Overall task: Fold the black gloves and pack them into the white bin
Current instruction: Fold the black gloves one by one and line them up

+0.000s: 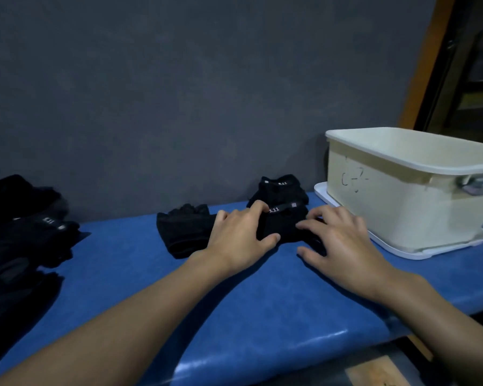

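Note:
A folded black glove [286, 224] with a "5.11" strap lies on the blue padded bench [234, 296]. My left hand [240, 235] grips its left side, thumb in front and fingers over the top. My right hand [338, 240] presses on its right side with fingers spread. Another black glove [282, 189] sits just behind it against the wall. A third black glove [183, 231] lies to the left, partly under my left hand. The white bin [396, 196] stands at the right; its inside is hidden.
A pile of several black gloves [20, 232] covers the bench's left end. The bin rests on a white lid [402, 253] used as a tray. A dark grey wall [179, 93] runs close behind the bench. The bench's front edge is near me.

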The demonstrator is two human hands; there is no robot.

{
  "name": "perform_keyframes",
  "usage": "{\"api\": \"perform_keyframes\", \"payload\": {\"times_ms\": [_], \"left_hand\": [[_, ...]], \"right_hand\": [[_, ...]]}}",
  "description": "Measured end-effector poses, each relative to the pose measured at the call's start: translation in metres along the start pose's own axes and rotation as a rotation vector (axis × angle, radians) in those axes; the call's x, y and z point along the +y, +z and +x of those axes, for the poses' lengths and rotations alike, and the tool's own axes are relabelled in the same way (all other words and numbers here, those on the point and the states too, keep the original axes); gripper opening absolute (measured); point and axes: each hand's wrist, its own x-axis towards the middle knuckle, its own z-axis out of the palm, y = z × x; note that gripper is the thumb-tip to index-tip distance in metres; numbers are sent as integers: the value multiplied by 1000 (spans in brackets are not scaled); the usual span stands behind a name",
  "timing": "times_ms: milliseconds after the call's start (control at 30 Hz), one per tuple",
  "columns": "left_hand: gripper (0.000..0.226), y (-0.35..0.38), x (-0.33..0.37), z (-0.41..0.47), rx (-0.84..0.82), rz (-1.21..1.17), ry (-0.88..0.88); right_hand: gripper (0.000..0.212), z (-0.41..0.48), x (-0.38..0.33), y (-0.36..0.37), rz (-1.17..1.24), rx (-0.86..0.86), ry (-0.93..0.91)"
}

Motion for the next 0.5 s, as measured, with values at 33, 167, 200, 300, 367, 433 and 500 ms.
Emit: {"api": "perform_keyframes", "payload": {"times_ms": [33, 167, 200, 300, 367, 433, 500], "left_hand": [[50, 3, 0, 5, -6, -2, -1], [52, 11, 1, 23, -22, -34, -12], [53, 12, 2, 27, -25, -43, -15], [55, 16, 1, 35, -41, -50, -14], [56, 19, -1, 38, -49, -49, -9], [57, 22, -3, 41, -60, -52, -13], [57, 25, -4, 44, -58, -53, -24]], "right_hand": [[50, 1, 2, 2, -10, -20, 20], [54, 8, 10, 7, -39, -66, 98], [55, 10, 11, 8, -40, -80, 117], [57, 16, 13, 10, -34, -108, 161], [58, 18, 13, 12, -30, -114, 173], [57, 20, 13, 13, -28, -113, 179], [57, 21, 14, 13, -23, -113, 193]]}}
